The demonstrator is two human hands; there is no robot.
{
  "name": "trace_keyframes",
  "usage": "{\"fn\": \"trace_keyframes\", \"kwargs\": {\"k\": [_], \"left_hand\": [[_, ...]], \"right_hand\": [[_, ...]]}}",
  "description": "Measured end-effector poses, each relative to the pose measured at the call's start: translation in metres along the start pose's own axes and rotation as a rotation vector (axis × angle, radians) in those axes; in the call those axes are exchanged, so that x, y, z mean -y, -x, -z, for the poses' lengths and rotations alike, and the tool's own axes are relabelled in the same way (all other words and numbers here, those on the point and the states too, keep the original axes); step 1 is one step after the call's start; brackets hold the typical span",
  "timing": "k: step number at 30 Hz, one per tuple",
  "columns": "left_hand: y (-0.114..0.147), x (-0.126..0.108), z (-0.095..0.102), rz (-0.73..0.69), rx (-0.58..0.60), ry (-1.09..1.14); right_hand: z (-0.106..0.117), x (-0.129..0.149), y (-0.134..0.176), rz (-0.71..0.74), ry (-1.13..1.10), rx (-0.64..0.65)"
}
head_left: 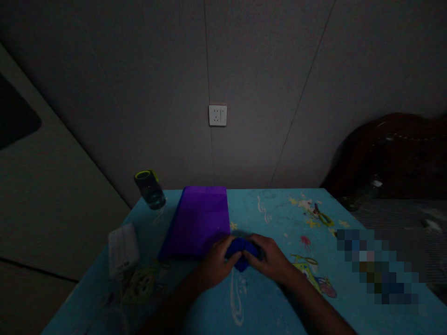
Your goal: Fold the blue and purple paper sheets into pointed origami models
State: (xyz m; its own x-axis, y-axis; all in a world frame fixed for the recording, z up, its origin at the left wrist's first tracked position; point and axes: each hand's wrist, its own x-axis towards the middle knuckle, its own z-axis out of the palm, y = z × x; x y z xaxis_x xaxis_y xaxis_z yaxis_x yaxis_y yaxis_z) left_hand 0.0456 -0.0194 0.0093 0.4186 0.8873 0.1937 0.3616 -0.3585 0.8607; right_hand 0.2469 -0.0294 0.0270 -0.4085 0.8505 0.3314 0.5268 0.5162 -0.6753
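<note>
A small piece of dark blue folded paper (240, 264) is held between my two hands above the front middle of the table. My left hand (219, 261) grips its left side, thumb on top and fingers curled behind. On the opposite side my right hand (268, 257) pinches it the same way. Both thumbs nearly meet at the centre, and the paper's lower tip points toward me. Just beyond my left hand lies a stack of purple paper sheets (206, 218), with a blue edge showing along its left side.
At the back left stands a water bottle (150, 190). A white box-like device (123, 251) with a cable sits at the left edge. Scissors (323, 216) lie at the back right, with another yellowish tool (305, 259) nearer. A wall with a socket (218, 115) rises behind the patterned blue tablecloth (258, 302).
</note>
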Motion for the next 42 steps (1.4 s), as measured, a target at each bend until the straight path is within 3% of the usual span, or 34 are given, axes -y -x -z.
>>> {"fn": "trace_keyframes", "kwargs": {"k": [5,11,14,17,23,29,32,35,38,42], "left_hand": [[0.001,-0.014,0.002,0.034,-0.026,0.102],[-0.003,-0.013,0.01,0.203,-0.255,0.467],[-0.005,-0.008,0.009,0.243,-0.306,0.698],[-0.007,-0.005,0.008,0.254,-0.342,0.867],[-0.011,-0.007,0.009,0.216,-0.473,0.948],[-0.011,-0.01,0.009,0.174,-0.523,0.966],[-0.011,-0.01,0.013,0.14,-0.546,0.841],[-0.009,-0.011,0.019,0.104,-0.545,0.766],[-0.006,-0.013,0.02,0.055,-0.482,0.689],[0.0,-0.012,0.012,0.001,-0.364,0.618]], "right_hand": [[0.001,-0.001,0.003,-0.009,-0.036,-0.09],[0.005,-0.007,0.002,-0.125,-0.337,-0.381],[0.002,-0.007,0.0,-0.15,-0.454,-0.461],[-0.003,-0.009,-0.001,-0.154,-0.53,-0.498],[-0.01,-0.016,-0.001,-0.211,-0.556,-0.514],[-0.015,-0.014,-0.001,-0.188,-0.618,-0.499],[-0.01,-0.015,0.001,-0.127,-0.476,-0.454],[-0.001,-0.02,0.002,-0.026,-0.117,-0.401],[0.004,-0.02,0.002,0.088,0.203,-0.331],[-0.001,-0.014,0.001,0.262,0.332,-0.224]]}}
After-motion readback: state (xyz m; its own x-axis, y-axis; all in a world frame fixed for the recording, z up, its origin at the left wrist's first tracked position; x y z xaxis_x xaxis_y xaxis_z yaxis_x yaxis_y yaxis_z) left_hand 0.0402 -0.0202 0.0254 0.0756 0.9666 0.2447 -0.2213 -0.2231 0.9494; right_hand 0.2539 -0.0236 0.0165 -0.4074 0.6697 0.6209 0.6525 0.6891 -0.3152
